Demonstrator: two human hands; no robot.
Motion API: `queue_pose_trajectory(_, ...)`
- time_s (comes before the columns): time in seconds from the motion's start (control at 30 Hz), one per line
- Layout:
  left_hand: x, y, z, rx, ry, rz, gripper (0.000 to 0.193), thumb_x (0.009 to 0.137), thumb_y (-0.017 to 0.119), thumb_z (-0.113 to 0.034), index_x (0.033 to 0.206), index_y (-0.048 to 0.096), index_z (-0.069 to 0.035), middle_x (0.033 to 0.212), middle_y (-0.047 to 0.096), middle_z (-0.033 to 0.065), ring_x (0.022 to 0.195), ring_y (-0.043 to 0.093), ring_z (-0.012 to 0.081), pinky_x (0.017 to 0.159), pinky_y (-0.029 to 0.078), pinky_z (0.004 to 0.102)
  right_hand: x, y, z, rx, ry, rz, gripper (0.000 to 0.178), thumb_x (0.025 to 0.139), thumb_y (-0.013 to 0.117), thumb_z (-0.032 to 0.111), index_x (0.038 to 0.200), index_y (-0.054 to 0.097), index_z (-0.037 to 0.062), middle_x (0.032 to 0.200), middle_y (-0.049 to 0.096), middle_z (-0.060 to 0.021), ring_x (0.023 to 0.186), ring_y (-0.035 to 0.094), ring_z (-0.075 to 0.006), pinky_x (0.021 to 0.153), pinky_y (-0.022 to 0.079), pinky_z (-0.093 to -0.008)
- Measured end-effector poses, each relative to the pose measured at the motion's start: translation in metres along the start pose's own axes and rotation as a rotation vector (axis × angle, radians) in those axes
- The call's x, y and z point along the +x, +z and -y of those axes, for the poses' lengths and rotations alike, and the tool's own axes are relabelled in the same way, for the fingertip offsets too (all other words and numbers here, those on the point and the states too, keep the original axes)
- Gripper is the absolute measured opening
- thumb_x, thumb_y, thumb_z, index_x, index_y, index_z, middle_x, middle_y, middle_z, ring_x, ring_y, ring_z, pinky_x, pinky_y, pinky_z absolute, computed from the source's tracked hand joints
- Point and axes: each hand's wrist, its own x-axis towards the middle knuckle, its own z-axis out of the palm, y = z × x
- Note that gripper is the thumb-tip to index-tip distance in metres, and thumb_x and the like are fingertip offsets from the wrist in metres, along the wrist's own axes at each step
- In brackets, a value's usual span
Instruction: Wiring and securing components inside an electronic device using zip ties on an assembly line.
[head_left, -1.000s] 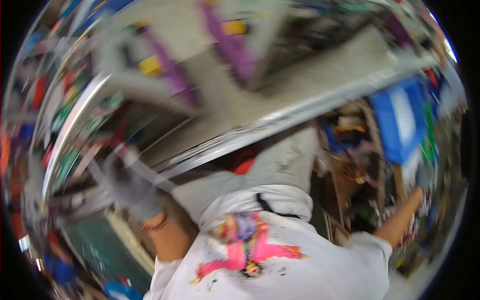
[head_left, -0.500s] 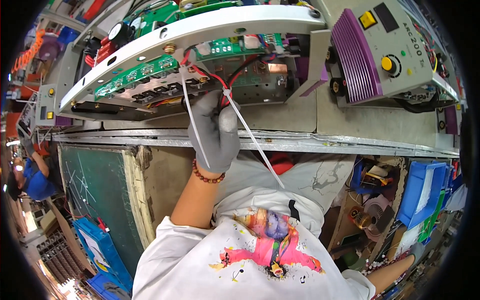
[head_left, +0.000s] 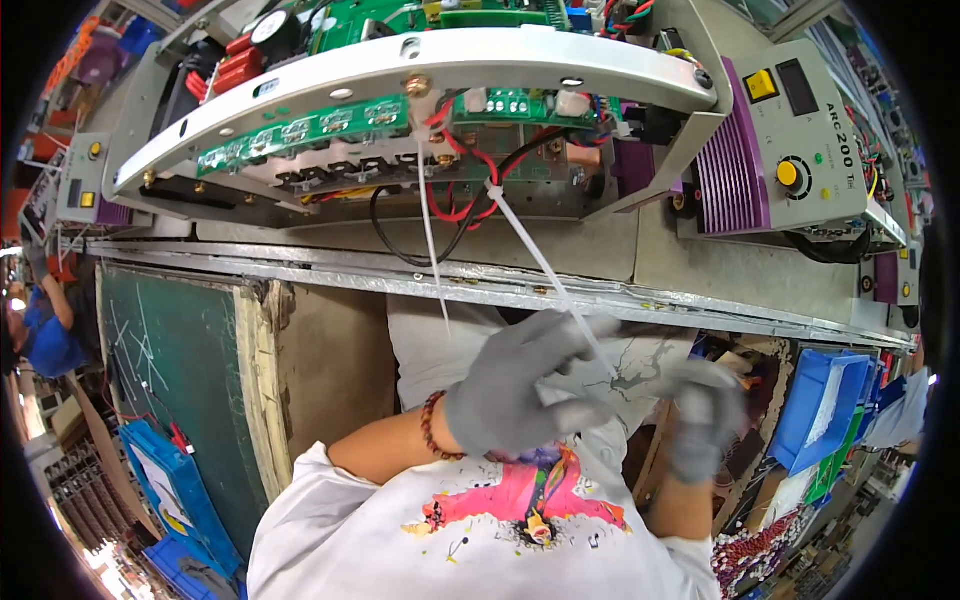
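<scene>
An open machine chassis [head_left: 350, 82] with green circuit boards [head_left: 300, 133] stands on the bench in front of me. A white cable tie [head_left: 540, 260] rings a bundle of red and black wires [head_left: 470, 205], its long tail slanting down towards me. The tail passes by the fingertips of my left hand [head_left: 515, 385], gloved in grey, whose thumb and fingers are apart; it does not look gripped. A second white cable tie [head_left: 430, 225] hangs from wires higher up. My right hand [head_left: 705, 415], also gloved, is to the right, its fingers smeared by motion.
At right on the bench sits a grey and purple machine [head_left: 790, 150] with a yellow knob. The metal bench edge [head_left: 300, 262] runs between my body and the chassis. Blue bins [head_left: 820, 405] stand lower right. Another person in blue [head_left: 50, 335] is far left.
My left hand has let go of the wire bundle and come down towards my body beside the tie's tail. My right hand has come in from the lower right.
</scene>
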Motion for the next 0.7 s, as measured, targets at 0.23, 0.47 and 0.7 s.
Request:
queue_pose_trajectory(0.23,-0.003,-0.025,-0.01,0.47,0.309,-0.108,0.035,0.08,0.073,-0.01,0.114,0.071,-0.013,0.085,0.063,0.0055,0.071,0.06,0.0255,0.064,0.049,0.0377,0.07,0.101,0.039,0.36,-0.089,0.326,0.019,0.087,0.061,0.004,0.105,0.064,-0.001,0.101,0.068,-0.0123,0.086,0.065,-0.0242,0.076,0.052,-0.0343)
queue_pose_trajectory(0.47,0.024,-0.067,0.006,0.818,0.084,-0.528,0.042,0.076,0.084,-0.022,0.113,0.07,-0.008,0.097,0.065,0.0184,0.081,0.063,0.0366,0.069,0.052,0.0428,0.111,0.15,0.052,0.931,0.092,-0.149,0.013,0.093,0.067,0.004,0.103,0.064,-0.0034,0.091,0.07,-0.0126,0.081,0.068,-0.0193,0.069,0.053,-0.0338)
queue_pose_trajectory(0.7,0.023,-0.08,0.024,0.638,0.137,-0.418,0.036,0.082,0.08,-0.023,0.112,0.072,-0.004,0.098,0.067,0.0152,0.083,0.065,0.0318,0.069,0.053,0.0401,0.138,0.197,0.065,1.314,0.714,-0.197,0.036,0.085,0.065,0.001,0.121,0.06,0.0,0.083,0.065,-0.009,0.073,0.063,-0.0239,0.069,0.051,-0.0364)
